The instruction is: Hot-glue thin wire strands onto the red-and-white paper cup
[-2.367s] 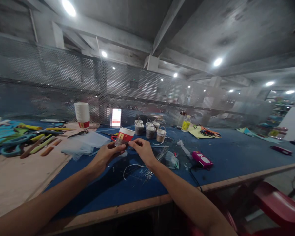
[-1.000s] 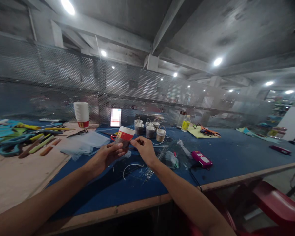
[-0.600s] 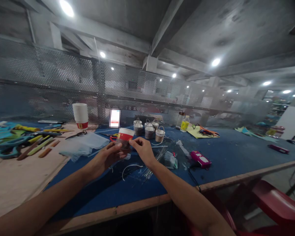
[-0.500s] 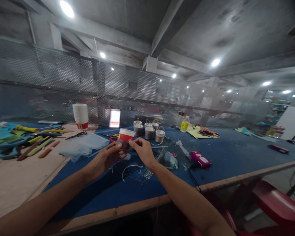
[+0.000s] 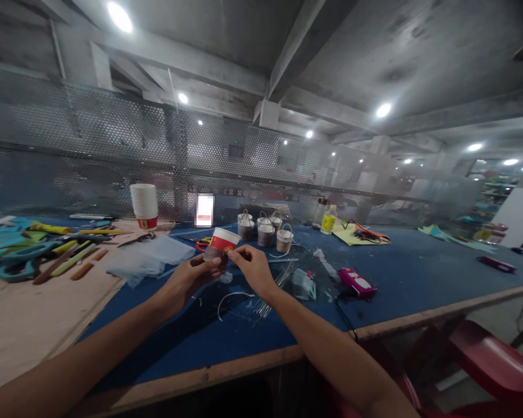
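A paper cup [image 5: 223, 240], red and white with a brown, rough-looking band round its lower part, is tilted between my two hands above the table. My left hand [image 5: 192, 280] is closed round its lower left side, thumb across the front. With finger and thumb together, my right hand [image 5: 253, 267] pinches at the cup's right side; anything small between those fingertips is hidden. Just beyond stand several small grey-brown buckets [image 5: 265, 233] with white rims and thin looped handles. Scissors with red and yellow handles [image 5: 201, 247] lie behind the cup, partly covered by it.
A stack of white paper cups [image 5: 143, 200] stands back left, near blue-handled scissors [image 5: 20, 264] and several tools. Thin wires [image 5: 268, 305] lie below my right hand. A magenta device [image 5: 357, 283] with a cord, a yellow-labelled bottle [image 5: 328, 220] and a lit phone [image 5: 204, 210] are around.
The cup has tipped a little more in my hands. My left thumb and fingers have shifted along its lower side, and the right hand stays at its right edge.
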### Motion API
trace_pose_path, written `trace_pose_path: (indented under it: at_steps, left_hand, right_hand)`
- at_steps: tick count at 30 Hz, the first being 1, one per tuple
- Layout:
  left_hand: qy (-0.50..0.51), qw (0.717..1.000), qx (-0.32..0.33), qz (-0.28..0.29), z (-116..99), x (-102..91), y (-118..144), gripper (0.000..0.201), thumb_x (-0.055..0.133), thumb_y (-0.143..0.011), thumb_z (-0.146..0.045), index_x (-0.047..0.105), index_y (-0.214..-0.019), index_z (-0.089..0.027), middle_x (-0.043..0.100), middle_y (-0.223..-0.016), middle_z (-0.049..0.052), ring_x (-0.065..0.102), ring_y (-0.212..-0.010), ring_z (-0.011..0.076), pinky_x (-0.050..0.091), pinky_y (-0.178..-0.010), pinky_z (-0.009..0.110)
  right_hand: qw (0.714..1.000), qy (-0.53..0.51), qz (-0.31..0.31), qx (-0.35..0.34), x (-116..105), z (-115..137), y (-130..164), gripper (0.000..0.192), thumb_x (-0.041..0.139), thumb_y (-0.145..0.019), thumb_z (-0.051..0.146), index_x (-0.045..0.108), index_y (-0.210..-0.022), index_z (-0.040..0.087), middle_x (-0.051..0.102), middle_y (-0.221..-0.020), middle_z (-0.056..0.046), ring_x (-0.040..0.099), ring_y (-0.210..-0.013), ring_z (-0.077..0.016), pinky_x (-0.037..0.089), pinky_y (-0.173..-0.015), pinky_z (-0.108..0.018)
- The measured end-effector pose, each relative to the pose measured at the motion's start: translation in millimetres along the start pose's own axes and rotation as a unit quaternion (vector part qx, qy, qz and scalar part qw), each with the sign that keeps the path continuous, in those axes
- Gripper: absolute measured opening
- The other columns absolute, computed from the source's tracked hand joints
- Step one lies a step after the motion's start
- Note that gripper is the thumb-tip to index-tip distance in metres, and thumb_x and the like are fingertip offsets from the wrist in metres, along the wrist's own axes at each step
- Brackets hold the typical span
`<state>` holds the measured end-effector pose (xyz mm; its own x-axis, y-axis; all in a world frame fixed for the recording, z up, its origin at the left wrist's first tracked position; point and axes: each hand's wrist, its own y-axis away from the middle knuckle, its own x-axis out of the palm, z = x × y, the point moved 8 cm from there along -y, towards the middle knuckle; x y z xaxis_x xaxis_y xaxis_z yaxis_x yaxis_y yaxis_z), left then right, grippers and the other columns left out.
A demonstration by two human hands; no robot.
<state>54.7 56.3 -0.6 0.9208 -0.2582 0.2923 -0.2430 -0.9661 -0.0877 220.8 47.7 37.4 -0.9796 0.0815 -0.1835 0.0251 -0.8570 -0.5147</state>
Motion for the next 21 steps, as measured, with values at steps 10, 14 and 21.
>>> trace_pose_path:
  at_steps: [10, 14, 21]
  left_hand:
    - [0.045, 0.999, -0.016, 0.015, -2.8, 5.7, 2.7, 0.034, 0.088, -0.078, -0.023, 0.08, -0.108, -0.01, 0.082, -0.111, 0.019, 0.079, -0.1, 0.0274, 0.062, -0.096, 0.033]
    - [0.045, 0.999, -0.007, 0.01, -4.8, 5.5, 3.4, 0.035, 0.087, -0.079, -0.022, 0.08, -0.11, -0.01, 0.081, -0.115, 0.019, 0.079, -0.104, 0.0279, 0.062, -0.096, 0.032]
    - [0.037, 0.999, 0.007, 0.01, -6.3, 4.3, 3.3, 0.035, 0.088, -0.078, -0.026, 0.081, -0.11, -0.013, 0.082, -0.115, 0.017, 0.078, -0.106, 0.0267, 0.06, -0.099, 0.032]
  right_hand:
    - [1.0, 0.0, -0.017, 0.005, -5.6, 2.6, -0.6, 0.032, 0.069, -0.085, 0.048, 0.071, -0.078, 0.017, 0.061, -0.069, 0.002, 0.051, -0.066, -0.0137, 0.041, -0.066, -0.026]
    - [1.0, -0.002, -0.013, 0.005, -4.1, 4.3, 0.4, 0.031, 0.069, -0.085, 0.048, 0.07, -0.077, 0.018, 0.06, -0.068, 0.002, 0.05, -0.066, -0.0135, 0.041, -0.065, -0.026]
    - [1.0, -0.001, -0.005, 0.005, -3.1, 5.7, 1.4, 0.03, 0.069, -0.084, 0.048, 0.068, -0.075, 0.019, 0.06, -0.067, 0.002, 0.051, -0.064, -0.0134, 0.042, -0.065, -0.026]
